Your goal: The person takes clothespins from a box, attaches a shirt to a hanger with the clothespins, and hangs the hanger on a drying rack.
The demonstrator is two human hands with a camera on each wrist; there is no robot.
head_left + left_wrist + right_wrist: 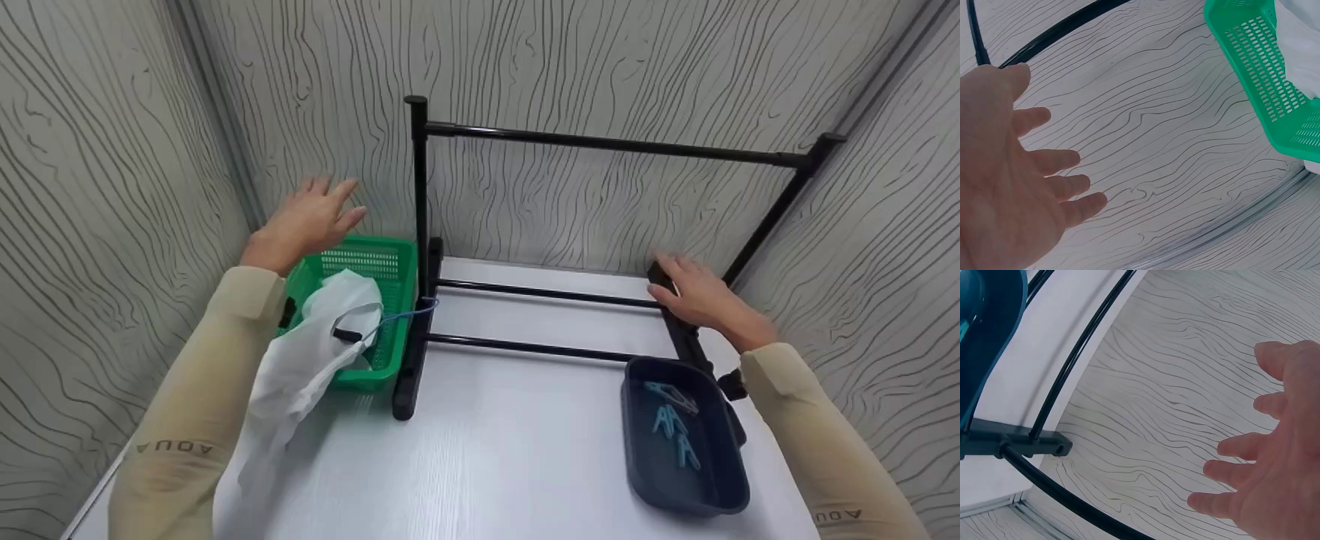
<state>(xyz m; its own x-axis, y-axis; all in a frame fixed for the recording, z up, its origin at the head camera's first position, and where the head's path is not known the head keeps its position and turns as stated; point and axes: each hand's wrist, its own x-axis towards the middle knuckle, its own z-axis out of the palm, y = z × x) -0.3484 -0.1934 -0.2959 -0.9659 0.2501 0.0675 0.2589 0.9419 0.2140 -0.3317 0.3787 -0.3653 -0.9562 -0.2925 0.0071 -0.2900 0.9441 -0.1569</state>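
My left hand (304, 217) hovers above the back of a green basket (409, 300), fingers spread and holding nothing. Inside the basket and draped over its front left edge lies a white cloth (292, 367) with a thin blue cord (409, 313) running from it towards the rack. My right hand (697, 296) is held near the right foot of the black rack (555, 137); its fingers are extended and grip nothing in the right wrist view. A dark blue tray (645, 480) with several light blue clothespins (686, 451) and a greyish one sits below that hand.
The rack stands on a white table (510, 442), with two low crossbars (525, 346) and a high top bar. Wood-patterned panels (555, 67) close in the back, left and right sides.
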